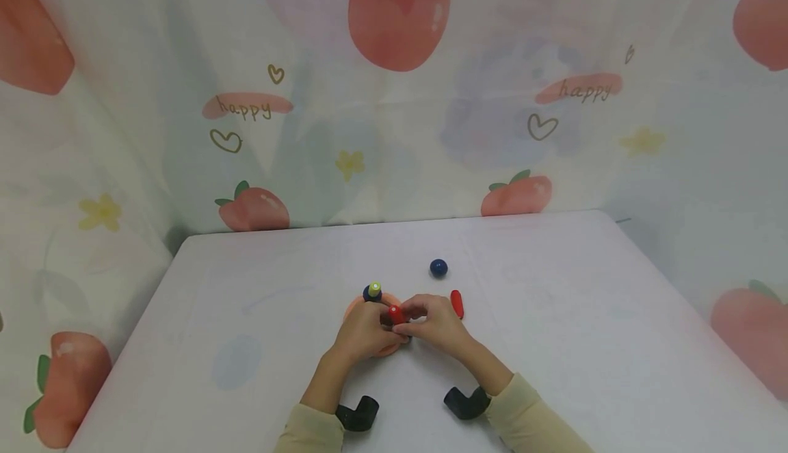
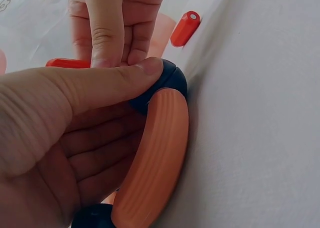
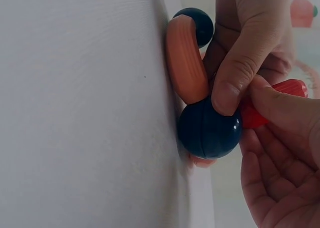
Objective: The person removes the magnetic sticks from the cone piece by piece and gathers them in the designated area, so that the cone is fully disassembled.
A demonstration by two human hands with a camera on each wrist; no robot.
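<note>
Orange curved pieces (image 2: 162, 153) and navy balls form a ring on the table in front of me. My left hand (image 1: 362, 330) pinches one navy ball (image 3: 210, 128) of this ring, its thumb pressed on the ball's side. With thumb and fingers, my right hand (image 1: 436, 319) grips a red stick (image 3: 291, 87) whose inner end meets that ball. Another navy ball (image 1: 369, 295) on the ring's far side carries a yellow-green stick (image 1: 375, 288) pointing up. Fingers hide part of the ring in the head view.
A second red stick (image 1: 456, 304) lies just right of my right hand. Farther back rests a loose navy ball (image 1: 438, 268). Black wrist mounts (image 1: 358, 414) sit at both wrists. Behind the white table (image 1: 572, 316) hangs a fruit-printed cloth (image 1: 394, 152).
</note>
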